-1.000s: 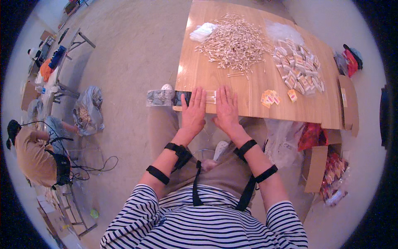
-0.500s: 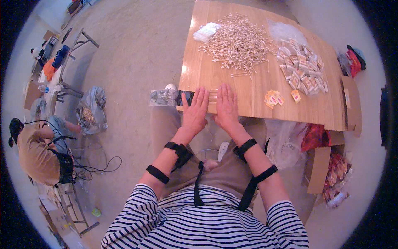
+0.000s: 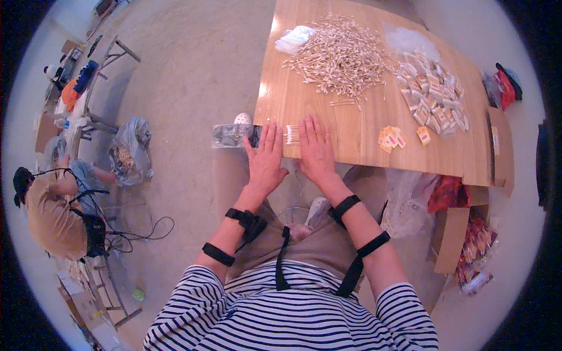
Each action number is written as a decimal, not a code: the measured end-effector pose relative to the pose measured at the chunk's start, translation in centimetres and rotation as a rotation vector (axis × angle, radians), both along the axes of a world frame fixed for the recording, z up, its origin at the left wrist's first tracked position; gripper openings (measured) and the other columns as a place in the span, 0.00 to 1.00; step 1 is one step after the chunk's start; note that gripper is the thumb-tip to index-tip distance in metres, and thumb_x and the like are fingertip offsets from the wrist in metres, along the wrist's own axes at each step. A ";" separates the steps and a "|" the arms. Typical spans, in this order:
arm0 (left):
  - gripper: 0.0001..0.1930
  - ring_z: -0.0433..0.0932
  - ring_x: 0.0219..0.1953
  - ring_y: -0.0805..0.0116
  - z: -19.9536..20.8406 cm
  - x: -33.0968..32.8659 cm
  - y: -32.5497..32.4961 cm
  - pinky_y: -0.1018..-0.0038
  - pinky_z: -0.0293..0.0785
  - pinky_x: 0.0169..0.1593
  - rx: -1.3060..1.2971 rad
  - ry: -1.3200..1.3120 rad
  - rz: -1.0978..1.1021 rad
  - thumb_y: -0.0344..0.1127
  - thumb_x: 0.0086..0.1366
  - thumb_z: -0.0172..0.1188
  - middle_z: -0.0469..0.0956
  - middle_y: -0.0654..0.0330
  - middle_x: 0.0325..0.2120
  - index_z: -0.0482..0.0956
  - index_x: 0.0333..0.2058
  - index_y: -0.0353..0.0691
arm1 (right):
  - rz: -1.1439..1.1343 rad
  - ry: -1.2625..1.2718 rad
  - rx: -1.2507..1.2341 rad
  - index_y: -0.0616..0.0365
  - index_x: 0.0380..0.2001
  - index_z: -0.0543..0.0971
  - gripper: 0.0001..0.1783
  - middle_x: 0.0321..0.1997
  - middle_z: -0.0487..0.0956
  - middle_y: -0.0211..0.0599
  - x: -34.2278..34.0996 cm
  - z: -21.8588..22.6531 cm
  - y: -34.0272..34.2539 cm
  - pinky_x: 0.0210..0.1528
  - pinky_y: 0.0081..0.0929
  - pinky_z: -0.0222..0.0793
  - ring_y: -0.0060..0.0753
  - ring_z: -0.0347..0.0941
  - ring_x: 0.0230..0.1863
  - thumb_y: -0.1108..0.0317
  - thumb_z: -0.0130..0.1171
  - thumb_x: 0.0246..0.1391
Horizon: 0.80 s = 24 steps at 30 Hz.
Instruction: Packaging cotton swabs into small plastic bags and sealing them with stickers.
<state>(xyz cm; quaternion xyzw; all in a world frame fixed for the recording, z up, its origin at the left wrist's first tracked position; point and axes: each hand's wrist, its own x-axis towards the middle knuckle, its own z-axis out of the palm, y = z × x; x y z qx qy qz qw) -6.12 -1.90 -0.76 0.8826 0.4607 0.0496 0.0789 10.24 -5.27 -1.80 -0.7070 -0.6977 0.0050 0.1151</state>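
A small row of cotton swabs point(image 3: 292, 134) lies side by side near the table's front edge, white tips showing between my hands. My left hand point(image 3: 267, 161) rests flat left of the row, fingers stretched and thumb apart, over the end of a clear plastic bag point(image 3: 231, 136) that juts past the table's left edge. Just right of the swabs, my right hand point(image 3: 317, 149) lies flat with straight fingers, covering part of the row. Farther back is a big loose heap of cotton swabs point(image 3: 342, 58).
Filled small packs point(image 3: 433, 96) are piled at the right of the wooden table point(image 3: 357, 131), near yellow-and-white cards point(image 3: 391, 138). Clear bags point(image 3: 294, 40) lie by the heap. An open cardboard box point(image 3: 453, 237) stands below at right. Another person point(image 3: 55, 216) sits at far left.
My hands have moved slightly apart, the left one going left and down. More of the swab row's white tips now shows between them.
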 end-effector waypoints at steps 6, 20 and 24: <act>0.62 0.41 0.77 0.59 -0.6 0.2 -0.6 0.32 0.30 0.70 0.038 -0.009 -0.017 0.43 0.40 0.79 0.45 0.55 0.75 0.49 0.72 0.38 | 0.013 -0.033 -0.023 0.62 0.70 0.56 0.60 0.76 0.54 0.47 -0.1 0.4 0.1 0.77 0.47 0.43 0.47 0.45 0.78 0.56 0.76 0.35; 0.60 0.43 0.76 0.57 -0.8 1.1 0.1 0.32 0.31 0.70 0.079 -0.060 -0.029 0.47 0.42 0.78 0.47 0.53 0.74 0.52 0.70 0.37 | 0.009 -0.021 -0.007 0.64 0.69 0.57 0.60 0.76 0.54 0.49 -0.1 0.2 0.2 0.77 0.51 0.40 0.50 0.44 0.78 0.56 0.75 0.34; 0.59 0.43 0.76 0.56 -1.3 1.8 0.6 0.33 0.31 0.70 0.099 -0.054 -0.018 0.49 0.42 0.77 0.47 0.52 0.74 0.54 0.70 0.35 | 0.018 -0.012 0.016 0.65 0.69 0.58 0.58 0.75 0.54 0.52 -0.2 -0.1 0.2 0.78 0.49 0.39 0.51 0.44 0.78 0.57 0.74 0.36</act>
